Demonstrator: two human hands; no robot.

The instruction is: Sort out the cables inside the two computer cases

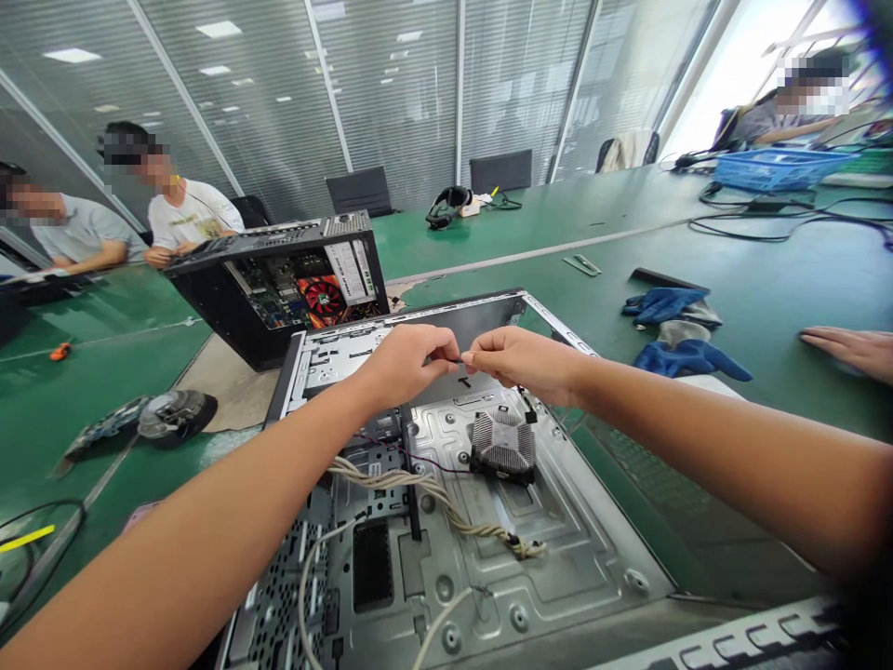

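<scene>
Over the far part of an open metal computer case (586, 540), my left hand (411, 363) and my right hand (520, 363) meet fingertip to fingertip. Both are closed in a pinch. A small dark thing shows between the fingers, too small to name. Just below my right hand, a CPU cooler (503, 442) with metal fins rests on the case floor. A thin dark wire runs from it to the left. A twisted bundle of beige cables (425, 484) lies across the case under my left forearm.
Behind the case stands a second computer tower (279, 279) with a red fan. Blue-grey gloves (680, 326) lie at right, near another person's hand (855, 349). A cap (178, 414) is at left. Farther back are goggles (448, 207), a blue basket (778, 170) and several people.
</scene>
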